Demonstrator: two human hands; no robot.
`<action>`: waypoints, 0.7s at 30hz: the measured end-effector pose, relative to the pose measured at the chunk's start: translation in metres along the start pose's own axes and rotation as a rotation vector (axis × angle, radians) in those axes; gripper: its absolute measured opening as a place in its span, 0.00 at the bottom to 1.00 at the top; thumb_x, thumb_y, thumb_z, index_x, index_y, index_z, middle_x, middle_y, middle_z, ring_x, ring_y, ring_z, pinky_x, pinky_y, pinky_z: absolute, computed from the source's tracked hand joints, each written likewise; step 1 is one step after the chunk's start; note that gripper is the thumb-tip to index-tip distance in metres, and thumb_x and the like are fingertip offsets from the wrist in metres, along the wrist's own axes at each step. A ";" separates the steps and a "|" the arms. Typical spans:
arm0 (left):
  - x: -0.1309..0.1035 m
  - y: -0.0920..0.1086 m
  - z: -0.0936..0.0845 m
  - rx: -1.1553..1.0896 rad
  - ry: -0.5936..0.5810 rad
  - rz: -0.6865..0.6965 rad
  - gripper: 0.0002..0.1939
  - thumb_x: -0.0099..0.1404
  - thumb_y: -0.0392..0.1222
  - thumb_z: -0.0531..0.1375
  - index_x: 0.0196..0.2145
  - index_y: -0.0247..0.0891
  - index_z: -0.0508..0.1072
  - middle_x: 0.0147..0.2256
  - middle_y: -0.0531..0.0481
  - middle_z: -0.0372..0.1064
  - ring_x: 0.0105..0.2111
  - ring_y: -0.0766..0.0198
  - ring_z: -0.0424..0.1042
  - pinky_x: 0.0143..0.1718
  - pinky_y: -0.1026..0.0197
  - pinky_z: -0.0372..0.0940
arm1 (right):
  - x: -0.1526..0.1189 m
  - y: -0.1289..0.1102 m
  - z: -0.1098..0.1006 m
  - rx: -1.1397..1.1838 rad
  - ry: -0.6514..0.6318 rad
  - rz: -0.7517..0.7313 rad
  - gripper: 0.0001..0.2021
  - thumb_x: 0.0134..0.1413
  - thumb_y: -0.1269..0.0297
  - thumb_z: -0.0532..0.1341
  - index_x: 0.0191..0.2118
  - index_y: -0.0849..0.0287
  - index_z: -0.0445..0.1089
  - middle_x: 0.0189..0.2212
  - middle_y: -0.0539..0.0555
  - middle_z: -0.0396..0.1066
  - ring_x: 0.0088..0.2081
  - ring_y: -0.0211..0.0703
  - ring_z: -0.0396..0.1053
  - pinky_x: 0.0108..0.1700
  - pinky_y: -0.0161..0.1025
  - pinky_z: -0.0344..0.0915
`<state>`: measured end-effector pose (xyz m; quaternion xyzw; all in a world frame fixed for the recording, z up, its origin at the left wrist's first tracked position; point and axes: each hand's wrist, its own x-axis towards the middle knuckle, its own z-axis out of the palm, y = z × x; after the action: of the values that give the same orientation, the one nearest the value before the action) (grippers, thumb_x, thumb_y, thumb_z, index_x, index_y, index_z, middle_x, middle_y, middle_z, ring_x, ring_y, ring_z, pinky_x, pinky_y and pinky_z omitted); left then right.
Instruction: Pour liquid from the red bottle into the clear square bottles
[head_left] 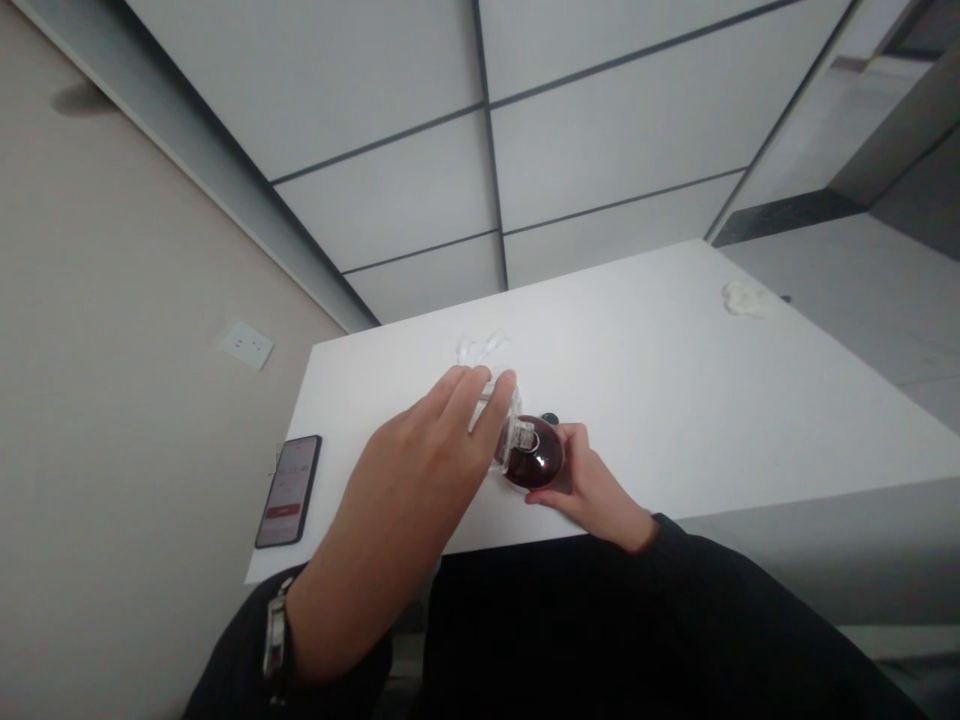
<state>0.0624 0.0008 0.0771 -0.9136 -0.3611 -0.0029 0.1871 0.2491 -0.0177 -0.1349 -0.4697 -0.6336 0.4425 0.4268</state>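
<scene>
Near the middle of the white table (622,350), my right hand (592,485) is wrapped round the side of a dark red bottle (541,462) with a clear neck. Clear glass or plastic, a container (513,408) by its look, is gripped in the fingers of my left hand (427,460). It meets the bottle's neck; its exact shape is partly hidden by my fingers. Beside the bottle, on the far side, lies a small black cap-like piece (550,418). Some clear, crumpled-looking material (482,348) rests just beyond my left fingertips.
A phone (289,490) with a lit screen lies at the table's left edge. White crumpled material (744,299) sits near the far right edge. Beyond the table stand white panelled doors (420,190); a wall with a socket (248,344) is at left.
</scene>
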 end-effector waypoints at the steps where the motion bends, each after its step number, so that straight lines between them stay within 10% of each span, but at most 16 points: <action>1: 0.000 0.000 0.000 0.001 0.001 0.001 0.27 0.66 0.24 0.66 0.62 0.25 0.70 0.56 0.33 0.77 0.59 0.46 0.77 0.53 0.52 0.78 | 0.000 0.000 0.000 0.001 0.001 0.000 0.36 0.53 0.37 0.73 0.48 0.52 0.51 0.48 0.61 0.72 0.46 0.60 0.75 0.43 0.51 0.70; 21: 0.001 0.000 -0.002 0.029 -0.053 -0.004 0.27 0.68 0.24 0.64 0.64 0.28 0.69 0.58 0.34 0.76 0.60 0.48 0.76 0.52 0.54 0.79 | 0.000 0.001 0.000 0.013 0.005 -0.007 0.36 0.53 0.36 0.73 0.46 0.52 0.50 0.47 0.61 0.72 0.44 0.58 0.75 0.42 0.49 0.70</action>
<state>0.0632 0.0008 0.0787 -0.9098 -0.3678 0.0259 0.1906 0.2495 -0.0178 -0.1361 -0.4658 -0.6312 0.4440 0.4331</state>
